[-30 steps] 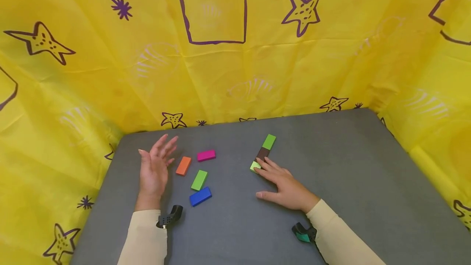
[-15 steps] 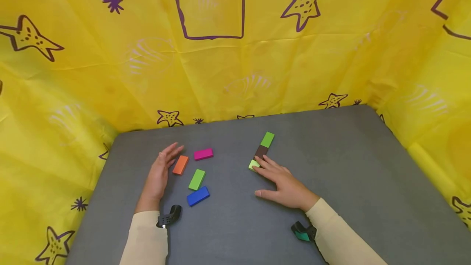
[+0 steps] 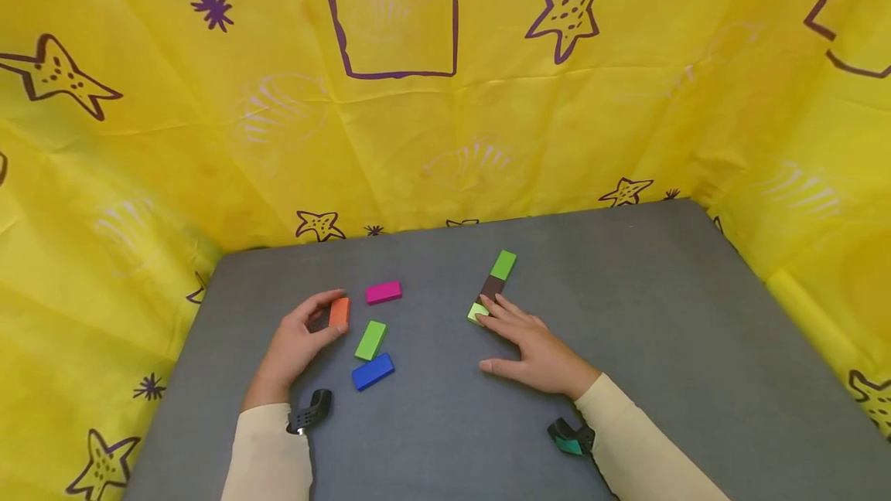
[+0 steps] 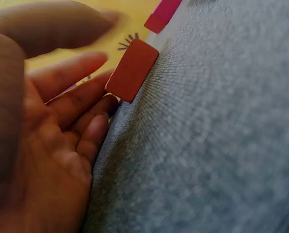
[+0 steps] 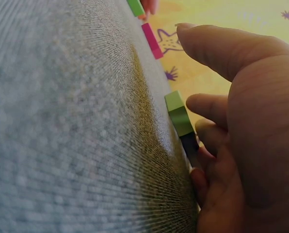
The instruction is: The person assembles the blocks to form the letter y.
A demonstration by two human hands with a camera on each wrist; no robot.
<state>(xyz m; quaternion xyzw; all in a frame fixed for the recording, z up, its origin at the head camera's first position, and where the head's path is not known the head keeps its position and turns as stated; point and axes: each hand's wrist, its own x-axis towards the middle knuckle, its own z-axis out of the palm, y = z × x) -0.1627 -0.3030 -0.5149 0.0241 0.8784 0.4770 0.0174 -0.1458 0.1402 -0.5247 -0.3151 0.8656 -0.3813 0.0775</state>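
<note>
My left hand (image 3: 295, 342) curls round an orange block (image 3: 339, 313), fingers at its far end and thumb at its near end. In the left wrist view the thumb is blurred above the orange block (image 4: 133, 70); whether it touches is unclear. Fingers of my right hand (image 3: 536, 352), spread and nearly straight, rest on a row of blocks. That row has a light green block (image 3: 476, 312) nearest, a dark brown block (image 3: 491, 287) partly under the fingertips, and a green block (image 3: 504, 264) at the far end.
Right of my left hand lie a magenta block (image 3: 384, 292), another green block (image 3: 371, 340) and a blue block (image 3: 373, 372). The grey table (image 3: 626, 292) backs onto a yellow patterned cloth (image 3: 397, 145), which also rises at both sides.
My left hand, earlier raised with its palm turned up, has turned over and come down round the orange block. The right hand stays on the row; the head view has shifted slightly.
</note>
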